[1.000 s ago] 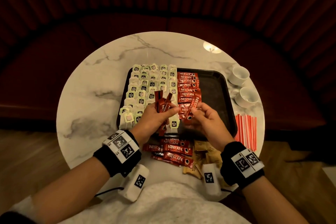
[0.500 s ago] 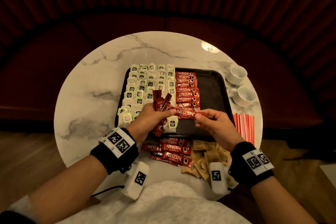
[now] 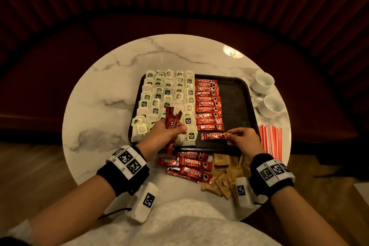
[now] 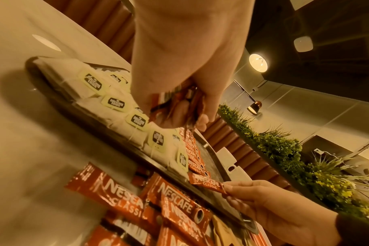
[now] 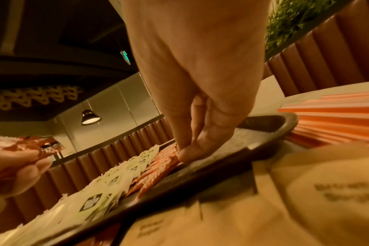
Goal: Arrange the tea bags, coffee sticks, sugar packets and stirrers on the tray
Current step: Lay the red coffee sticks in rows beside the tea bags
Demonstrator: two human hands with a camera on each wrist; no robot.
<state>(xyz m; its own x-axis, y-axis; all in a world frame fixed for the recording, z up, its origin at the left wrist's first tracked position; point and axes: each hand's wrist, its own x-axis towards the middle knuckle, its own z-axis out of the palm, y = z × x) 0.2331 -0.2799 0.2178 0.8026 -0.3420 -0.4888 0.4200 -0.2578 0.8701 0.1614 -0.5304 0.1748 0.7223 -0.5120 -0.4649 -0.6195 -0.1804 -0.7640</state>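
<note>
1. Right hand [image 3: 242, 139], lower right of the head view: pinching one coffee stick [image 3: 213, 136] by its right end, thumb and fingers squeezed on the tip. Held flat and sideways, just under the red column of coffee sticks [image 3: 208, 104], likely so it matches that column as the next one down.
2. Left hand [image 3: 166, 132], lower middle: curled round a bunch of spare sticks [image 3: 172, 120], standing up like a fan over the tea bags. Probably kept ready there, so one at a time can be passed over.
3. Tea bags [image 3: 167, 94]: lined up in rows, filling the left part of the black tray [image 3: 235, 106].
4. Right part of the tray: dark and bare, probably saved for the other things.
5. Not on the tray yet: more loose sticks [image 3: 189, 166] and brown sugar packets [image 3: 225, 173] on the counter [image 3: 99, 96] near the bottom, and striped stirrers [image 3: 271, 139] at the right edge.
6. Two white cups [image 3: 267, 94] at the upper right, beside the tray.
</note>
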